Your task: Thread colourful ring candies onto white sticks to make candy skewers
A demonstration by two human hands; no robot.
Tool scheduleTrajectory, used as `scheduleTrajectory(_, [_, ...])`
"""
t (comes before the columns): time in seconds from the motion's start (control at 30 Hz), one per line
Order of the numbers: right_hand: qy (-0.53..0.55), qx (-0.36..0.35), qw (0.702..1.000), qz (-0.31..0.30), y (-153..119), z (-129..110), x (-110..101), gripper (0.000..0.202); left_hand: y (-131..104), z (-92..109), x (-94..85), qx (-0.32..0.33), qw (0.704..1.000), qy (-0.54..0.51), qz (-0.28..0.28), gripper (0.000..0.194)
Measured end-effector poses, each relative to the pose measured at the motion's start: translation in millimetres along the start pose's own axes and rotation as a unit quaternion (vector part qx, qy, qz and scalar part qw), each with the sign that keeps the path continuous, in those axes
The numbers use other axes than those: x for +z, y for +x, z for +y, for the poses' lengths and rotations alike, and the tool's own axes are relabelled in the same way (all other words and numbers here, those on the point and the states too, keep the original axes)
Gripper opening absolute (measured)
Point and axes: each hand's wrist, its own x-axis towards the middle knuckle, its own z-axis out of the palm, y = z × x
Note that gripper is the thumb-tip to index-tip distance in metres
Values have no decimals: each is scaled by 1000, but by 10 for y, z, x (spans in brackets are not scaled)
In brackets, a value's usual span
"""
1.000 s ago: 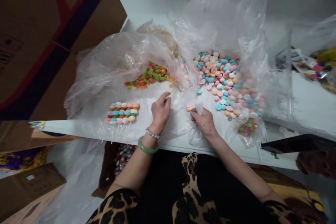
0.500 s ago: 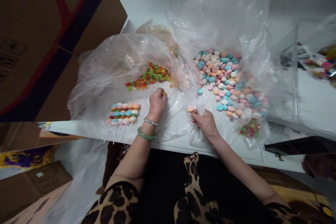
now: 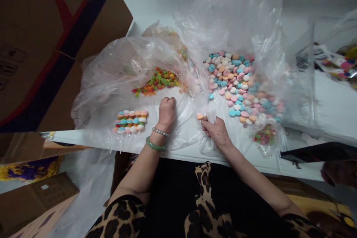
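My left hand [image 3: 167, 112], with a bead bracelet and a green bangle, is closed over the plastic sheet; whatever its fingers hold is hidden. Fruit-coloured ring candies [image 3: 160, 81] lie just beyond it. My right hand [image 3: 215, 131] pinches a stick below an orange and pink candy [image 3: 200, 116], and clear plastic bunches beside its fingers. A pile of pastel round candies [image 3: 237, 78] spreads beyond and to the right of that hand. Left of my left hand, several candy skewers [image 3: 131, 121] lie side by side, their white sticks toward the table's front edge.
A large cardboard box [image 3: 55, 26] stands at the left. Clear plastic bags [image 3: 228, 3] rise behind the candies. A small bag of red and green candies [image 3: 263, 135] lies at the right, near a clear container [image 3: 312, 78] and a black object [image 3: 309, 152].
The yellow bit that showed at my left fingertips is out of sight, and that hand has turned so its fingers are hidden. My right hand has barely moved.
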Motion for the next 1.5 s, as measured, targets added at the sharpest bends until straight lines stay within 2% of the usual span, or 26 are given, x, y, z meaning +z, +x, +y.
scheduleTrajectory(0.03, [3,1,1000,-8,-39,-27,5,20,-13,7,-45,-39,995,-95,6,17])
scheduleTrajectory(0.07, [5,-4,1000,-19,-82,-54,12,20,-33,32,-99,-77,975,-208,-3,14])
scheduleTrajectory(0.1, [4,-17,999,-30,-124,-79,22,18,-62,75,-157,-111,937,-329,-25,16])
scheduleTrajectory(0.17, [-12,-68,997,-40,-194,-115,42,14,-150,203,-269,-155,823,-538,-99,28])
scheduleTrajectory(0.23, [-48,-136,989,-27,-235,-126,56,12,-262,344,-346,-174,724,-648,-162,31])
scheduleTrajectory(0.27, [-71,-165,984,-17,-246,-122,57,12,-319,403,-364,-178,692,-676,-180,29])
scheduleTrajectory(0.33, [-109,-198,974,-4,-255,-103,45,13,-413,475,-360,-181,657,-706,-193,26])
scheduleTrajectory(0.43, [-136,-211,968,-11,-270,-73,5,12,-489,483,-299,-180,644,-718,-192,24])
scheduleTrajectory(0.53, [-152,-219,964,-19,-301,-66,-30,12,-510,457,-256,-183,646,-715,-194,24])
scheduleTrajectory(0.73, [-195,-236,952,-15,-319,-87,-36,11,-536,487,-260,-163,701,-672,-175,22])
scheduleTrajectory(0.8, [-202,-238,950,-5,-298,-80,-22,11,-550,512,-237,-160,711,-661,-178,22])
scheduleTrajectory(0.87, [-190,-242,951,1,-270,-63,-7,13,-560,537,-199,-176,693,-671,-196,22])
scheduleTrajectory(0.93, [-165,-248,955,-8,-241,-39,-4,14,-562,552,-158,-201,655,-696,-213,24])
scheduleTrajectory(1.0, [-144,-257,955,-35,-219,-13,-14,12,-556,549,-127,-213,628,-719,-209,27])
scheduleTrajectory(1.03, [-138,-258,955,-48,-213,-2,-22,12,-552,543,-115,-211,625,-725,-200,28])
scheduleTrajectory(1.1, [-121,-240,962,-50,-212,17,-33,10,-548,524,-101,-200,637,-720,-190,29])
scheduleTrajectory(1.17, [-68,-195,978,-27,-224,19,-36,10,-544,502,-99,-194,658,-700,-199,29])
scheduleTrajectory(1.23, [15,-154,988,-3,-233,2,-40,14,-521,475,-121,-197,694,-659,-215,32])
scheduleTrajectory(1.27, [54,-144,988,2,-232,-13,-51,16,-494,462,-144,-196,727,-625,-207,33])
scheduleTrajectory(1.3, [87,-142,986,8,-224,-30,-70,17,-456,453,-175,-187,774,-578,-179,35])
scheduleTrajectory(1.37, [131,-146,980,30,-189,-57,-133,19,-353,472,-247,-134,887,-436,-69,42])
scheduleTrajectory(1.4, [148,-146,977,48,-162,-63,-174,19,-297,510,-276,-92,933,-348,-1,45])
scheduleTrajectory(1.43, [165,-142,973,71,-131,-63,-216,20,-244,572,-291,-44,963,-261,55,46])
scheduleTrajectory(1.47, [181,-134,970,96,-98,-55,-258,21,-198,655,-282,5,979,-184,89,43])
scheduleTrajectory(1.5, [195,-124,966,117,-66,-43,-297,22,-159,754,-245,53,986,-127,95,37])
